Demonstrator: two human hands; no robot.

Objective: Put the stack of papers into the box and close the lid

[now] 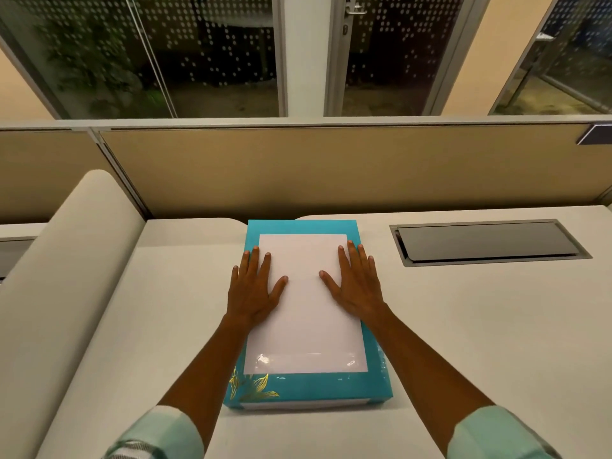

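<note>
Teal box (308, 387) w/ gold leaf print lies at desk (463, 326) centre, white paper stack (306, 326) showing in its top. Left hand (253, 286) at 9 o'clock & right hand (356, 283) at 3 o'clock rest flat, fingers spread, grasping nothing.

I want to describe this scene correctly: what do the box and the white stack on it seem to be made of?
Box: probably cardboard with a glossy teal wrap; it shows glare and gold foil leaves. Stack: paper, matte white, though its near end shines, perhaps under clear film.
</note>
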